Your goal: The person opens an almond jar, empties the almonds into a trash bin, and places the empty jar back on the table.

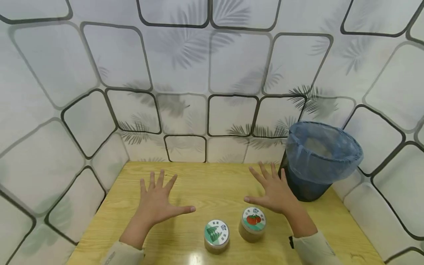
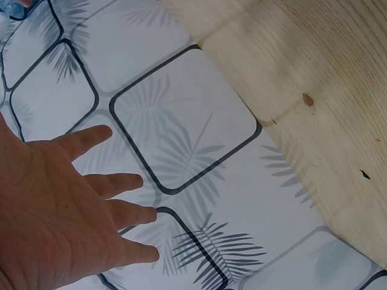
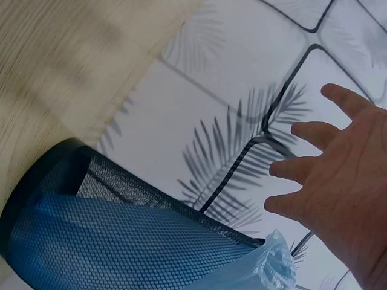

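Observation:
Both hands hover with fingers spread and hold nothing. My left hand [image 1: 157, 204] is over the left part of the wooden table; the left wrist view shows its palm [image 2: 60, 211] against the patterned wall. My right hand [image 1: 275, 191] is further right, just behind a round tin [image 1: 252, 224] whose lid shows red tomatoes. Between the hands, nearer the front, stands a second round tin [image 1: 216, 236] with green vegetables on its lid. Both tins are upright and apart. In the right wrist view the right hand [image 3: 338, 175] has its fingers stretched out.
A black mesh bin [image 1: 303, 187] with a blue plastic liner [image 1: 322, 169] stands at the back right, close to the right hand. White walls [image 1: 185, 114] with dark outlines and leaf prints border the wooden table [image 1: 212, 180] at the back and both sides.

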`<state>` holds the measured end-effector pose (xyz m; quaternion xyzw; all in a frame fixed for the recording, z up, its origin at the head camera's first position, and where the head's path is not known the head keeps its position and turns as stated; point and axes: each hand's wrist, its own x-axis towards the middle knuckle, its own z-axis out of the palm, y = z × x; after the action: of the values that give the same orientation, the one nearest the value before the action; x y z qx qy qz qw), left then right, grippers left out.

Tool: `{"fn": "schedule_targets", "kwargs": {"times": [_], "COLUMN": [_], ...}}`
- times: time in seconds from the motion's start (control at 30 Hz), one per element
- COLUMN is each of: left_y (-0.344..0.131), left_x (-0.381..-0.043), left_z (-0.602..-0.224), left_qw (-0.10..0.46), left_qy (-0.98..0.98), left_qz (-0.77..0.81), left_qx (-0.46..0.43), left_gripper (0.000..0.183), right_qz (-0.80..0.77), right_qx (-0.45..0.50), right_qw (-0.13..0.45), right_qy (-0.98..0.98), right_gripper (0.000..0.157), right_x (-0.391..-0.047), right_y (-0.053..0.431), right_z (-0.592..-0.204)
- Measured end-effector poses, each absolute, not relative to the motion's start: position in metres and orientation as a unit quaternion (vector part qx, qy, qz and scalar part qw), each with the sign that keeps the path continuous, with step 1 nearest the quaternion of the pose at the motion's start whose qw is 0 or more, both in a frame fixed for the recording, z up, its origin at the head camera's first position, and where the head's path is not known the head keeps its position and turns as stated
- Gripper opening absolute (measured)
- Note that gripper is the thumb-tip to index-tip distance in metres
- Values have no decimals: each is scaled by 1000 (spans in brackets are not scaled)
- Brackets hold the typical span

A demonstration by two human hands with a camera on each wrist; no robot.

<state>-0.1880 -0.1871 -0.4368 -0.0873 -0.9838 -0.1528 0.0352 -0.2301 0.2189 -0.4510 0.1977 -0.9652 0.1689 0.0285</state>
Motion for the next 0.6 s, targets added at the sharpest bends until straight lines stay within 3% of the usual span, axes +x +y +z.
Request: {"fn": "schedule_targets", "kwargs": {"times": [0.6], "left_y": [-190], "left_x": [-186], "left_z": [-446], "left_qw": [60], "left_qy": [-982], "left_qz": [-159], "left_qx": [-84], "left_gripper": [130], "right_qz": [152], "right_qx": [195], "right_qw": [53], "right_qy": [-968], "right_gripper": [104], "right_x": [-231], "right_y": [223], "right_z": [-455]}}
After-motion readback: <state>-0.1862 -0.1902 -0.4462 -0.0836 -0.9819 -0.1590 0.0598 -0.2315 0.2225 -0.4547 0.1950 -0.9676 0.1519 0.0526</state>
